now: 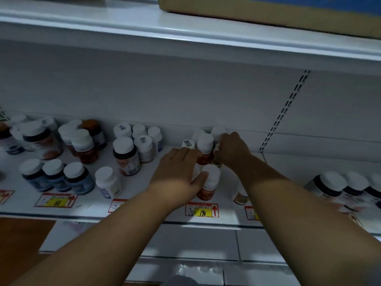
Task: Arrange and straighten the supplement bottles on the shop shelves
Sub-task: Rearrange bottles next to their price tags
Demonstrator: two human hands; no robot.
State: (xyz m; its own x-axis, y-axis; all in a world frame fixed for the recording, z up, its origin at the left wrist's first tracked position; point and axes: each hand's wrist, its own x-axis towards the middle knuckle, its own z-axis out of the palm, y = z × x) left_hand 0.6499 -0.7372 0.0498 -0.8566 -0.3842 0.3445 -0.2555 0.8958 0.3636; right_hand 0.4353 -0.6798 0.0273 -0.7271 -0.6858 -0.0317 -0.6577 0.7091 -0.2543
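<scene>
Several white-capped supplement bottles stand on the white shelf. My left hand is curled around a front bottle with a red label, thumb against its cap. Behind it stands another red-labelled bottle. My right hand is closed on a bottle at the back of this cluster, which is mostly hidden by the fingers. More white caps show behind the hands.
Groups of bottles stand to the left and dark bottles at the right. A small bottle sits under my right forearm. Price tags line the shelf edge. A cardboard box rests on the shelf above.
</scene>
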